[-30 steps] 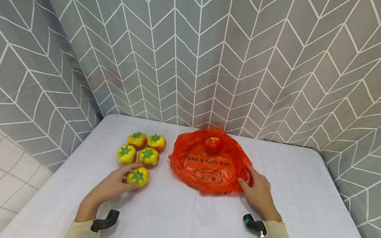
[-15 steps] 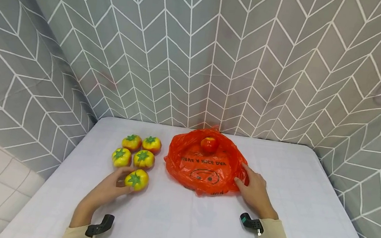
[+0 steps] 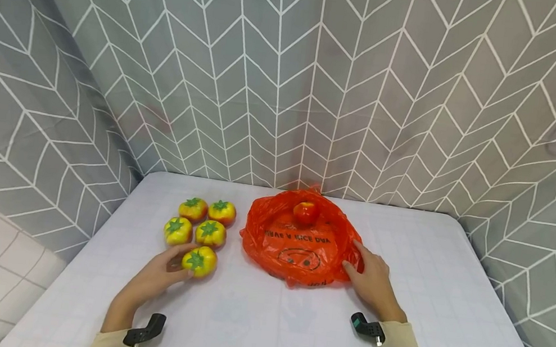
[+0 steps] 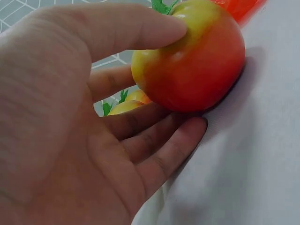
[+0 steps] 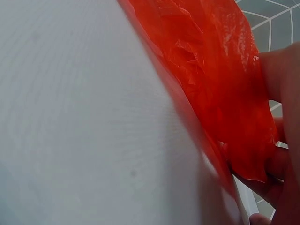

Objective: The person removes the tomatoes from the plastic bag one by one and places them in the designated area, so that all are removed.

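Note:
My left hand holds a yellow-and-red tomato with a green top, its thumb on the near side and fingers curled behind and beneath. In the left wrist view, this tomato sits low, close to the white cloth. A red plastic bag lies spread with its mouth up, and a red tomato is inside at the back. My right hand grips the bag's right edge; the right wrist view shows the film between thumb and fingers. Some fingertips there are hidden.
Several more yellow-red tomatoes stand grouped just beyond my left hand, left of the bag. A white cloth covers the table. Grey patterned curtains rise behind and at the sides.
Over the last second the head view has shifted slightly. My left hand's fingers have settled further round the near tomato, which has tilted a little. The right hand stays at the bag.

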The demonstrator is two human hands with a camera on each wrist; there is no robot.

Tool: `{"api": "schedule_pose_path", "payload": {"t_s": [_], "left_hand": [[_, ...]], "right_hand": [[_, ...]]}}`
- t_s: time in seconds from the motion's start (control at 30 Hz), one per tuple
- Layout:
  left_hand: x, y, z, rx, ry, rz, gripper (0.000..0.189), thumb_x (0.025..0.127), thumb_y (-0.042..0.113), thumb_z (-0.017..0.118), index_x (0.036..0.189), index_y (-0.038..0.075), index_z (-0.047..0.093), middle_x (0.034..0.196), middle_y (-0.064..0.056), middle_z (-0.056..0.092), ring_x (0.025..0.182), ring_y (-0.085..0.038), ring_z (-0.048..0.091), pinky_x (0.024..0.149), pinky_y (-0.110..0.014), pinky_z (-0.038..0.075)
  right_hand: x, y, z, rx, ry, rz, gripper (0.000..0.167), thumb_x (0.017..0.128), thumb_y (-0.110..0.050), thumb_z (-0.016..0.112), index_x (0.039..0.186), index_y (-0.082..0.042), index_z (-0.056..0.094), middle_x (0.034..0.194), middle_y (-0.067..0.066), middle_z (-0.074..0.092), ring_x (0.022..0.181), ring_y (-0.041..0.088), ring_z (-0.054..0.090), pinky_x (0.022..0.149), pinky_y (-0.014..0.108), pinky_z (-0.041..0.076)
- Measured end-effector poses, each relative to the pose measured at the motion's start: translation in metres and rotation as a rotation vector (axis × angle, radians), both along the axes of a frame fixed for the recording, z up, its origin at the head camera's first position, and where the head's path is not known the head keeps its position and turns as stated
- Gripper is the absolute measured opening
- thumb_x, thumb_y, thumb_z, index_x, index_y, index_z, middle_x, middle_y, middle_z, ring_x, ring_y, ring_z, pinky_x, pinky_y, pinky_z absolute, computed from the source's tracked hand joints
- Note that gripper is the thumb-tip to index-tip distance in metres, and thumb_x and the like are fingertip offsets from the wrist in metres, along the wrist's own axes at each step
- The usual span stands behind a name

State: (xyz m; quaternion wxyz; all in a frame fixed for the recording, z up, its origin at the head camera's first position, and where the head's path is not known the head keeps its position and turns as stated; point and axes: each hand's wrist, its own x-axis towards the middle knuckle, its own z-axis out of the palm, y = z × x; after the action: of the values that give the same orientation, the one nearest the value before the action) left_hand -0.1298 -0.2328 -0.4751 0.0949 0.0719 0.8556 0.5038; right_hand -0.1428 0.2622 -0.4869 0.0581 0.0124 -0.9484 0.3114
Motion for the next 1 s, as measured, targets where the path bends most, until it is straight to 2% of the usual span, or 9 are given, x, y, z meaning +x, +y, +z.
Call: {"api": "schedule_pose_path", "payload": {"t_s": [0.13,0.4,0.57,0.7,1.0], "left_hand": [[0.0028,-0.0024,0.0003,0.013,0.004,0.013,0.064,0.087,0.022,0.076,0.145,0.015,0.05,0.147,-0.014,0.049,0.133,-0.037,0.048,0.104,-0.05,0.046],[0.0019,-0.0037,0.0002,0.01,0.023,0.03,0.063,0.089,0.02,0.074,0.146,0.014,0.049,0.143,-0.013,0.052,0.13,-0.033,0.05,0.103,-0.049,0.047],[-0.0005,-0.0019,-0.0001,-0.021,0.017,0.04,0.063,0.09,0.024,0.073,0.147,0.016,0.048,0.146,-0.012,0.05,0.131,-0.033,0.049,0.103,-0.05,0.047],[-0.001,-0.0013,0.0004,-0.048,-0.001,0.051,0.064,0.091,0.027,0.073,0.148,0.017,0.047,0.148,-0.013,0.048,0.132,-0.034,0.048,0.103,-0.051,0.047],[-0.0006,-0.0026,0.0022,0.002,0.004,0.033,0.064,0.091,0.025,0.073,0.148,0.015,0.047,0.15,-0.014,0.045,0.133,-0.037,0.046,0.101,-0.05,0.048]], "right_hand": [[-0.0009,-0.0005,-0.0005,-0.004,-0.007,0.004,0.065,0.096,-0.029,0.063,0.152,-0.005,0.04,0.143,0.024,0.05,0.128,0.043,0.041,0.111,0.065,0.022],[-0.0016,0.0002,0.0013,-0.006,-0.049,-0.016,0.067,0.097,-0.033,0.061,0.154,-0.007,0.037,0.148,0.023,0.046,0.132,0.043,0.037,0.109,0.068,0.025],[0.0003,0.0021,0.003,-0.016,-0.041,-0.015,0.066,0.097,-0.031,0.061,0.153,-0.005,0.038,0.147,0.024,0.046,0.132,0.044,0.037,0.11,0.068,0.021],[-0.0005,0.0026,0.0029,-0.014,-0.043,-0.007,0.066,0.098,-0.032,0.06,0.153,-0.005,0.037,0.147,0.025,0.046,0.131,0.044,0.038,0.11,0.068,0.022],[-0.0019,0.0037,0.0035,-0.016,-0.02,0.001,0.065,0.098,-0.032,0.06,0.153,-0.005,0.038,0.147,0.025,0.046,0.128,0.044,0.041,0.11,0.066,0.022]]}}
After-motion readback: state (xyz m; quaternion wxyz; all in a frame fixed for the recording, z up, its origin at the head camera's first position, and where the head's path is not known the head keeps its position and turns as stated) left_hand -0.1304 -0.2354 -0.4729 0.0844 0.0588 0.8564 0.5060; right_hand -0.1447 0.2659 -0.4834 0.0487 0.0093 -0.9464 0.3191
